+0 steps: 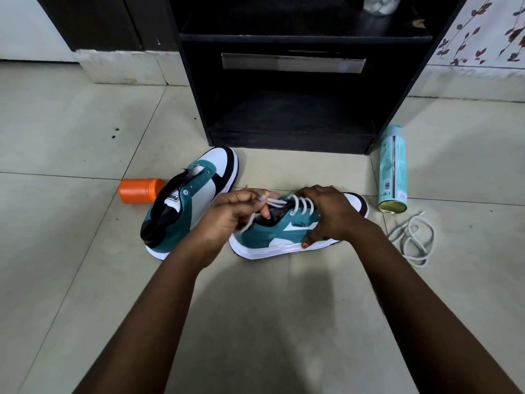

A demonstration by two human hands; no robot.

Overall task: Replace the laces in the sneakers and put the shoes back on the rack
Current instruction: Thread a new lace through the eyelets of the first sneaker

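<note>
Two teal, white and black sneakers lie on the tiled floor in front of a black rack (pixel 298 38). The left sneaker (pixel 187 200) has bare eyelets and no lace. The right sneaker (pixel 272 237) lies on its side with a white lace (pixel 302 204) threaded through its eyelets. My left hand (pixel 230 217) pinches the loose ends of that lace near the shoe's collar. My right hand (pixel 326 214) presses down over the laced front of the right sneaker, thumb on its white sole. A second loose white lace (pixel 412 240) lies coiled on the floor to the right.
An orange cylindrical container (pixel 140 191) lies on its side left of the unlaced sneaker. A light blue spray can (pixel 393 169) lies on the floor right of the rack. The rack's lower shelf (pixel 289 120) is open and dark. A wall with a floral pattern (pixel 483 32) stands at the far right.
</note>
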